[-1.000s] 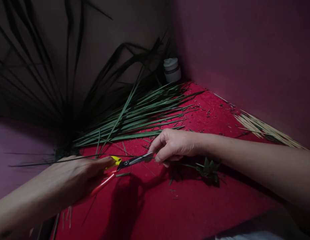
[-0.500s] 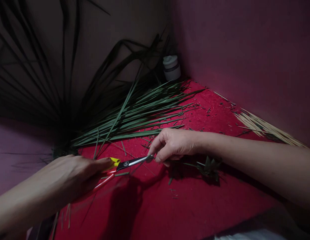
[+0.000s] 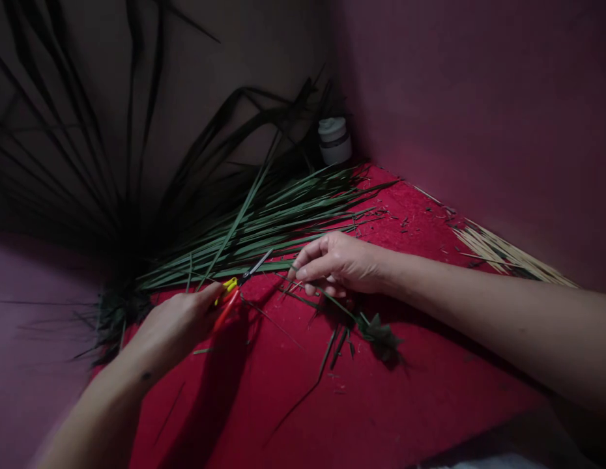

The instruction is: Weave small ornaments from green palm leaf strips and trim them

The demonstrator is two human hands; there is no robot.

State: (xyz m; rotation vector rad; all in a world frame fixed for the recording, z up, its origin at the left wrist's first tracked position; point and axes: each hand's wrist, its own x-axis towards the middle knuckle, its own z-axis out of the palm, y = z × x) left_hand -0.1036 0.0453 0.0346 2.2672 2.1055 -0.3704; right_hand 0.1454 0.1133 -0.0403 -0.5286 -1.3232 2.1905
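Note:
My left hand (image 3: 193,312) is closed round the yellow and orange handles of a pair of scissors (image 3: 251,270). Their dark blades look nearly together and point up and to the right, a short way left of my right fingertips. My right hand (image 3: 330,264) is closed in a pinch on the thin green stem of a folded leaf piece (image 3: 381,335). The folded, pointed end hangs to the lower right, under my right wrist. Cut leaf strips (image 3: 327,355) lie on the red surface below my right hand.
Long green leaf strips (image 3: 254,241) are piled behind my hands, with dark fronds (image 3: 146,104) rising against the wall. A white lidded container (image 3: 335,146) stands in the corner. Thin pale sticks (image 3: 513,257) lie along the right wall. Scraps dot the red surface (image 3: 264,404).
The scissors have moved left and up, away from my right fingertips, and their blades now tilt upward. My right hand has risen slightly, and the folded leaf piece has shifted left.

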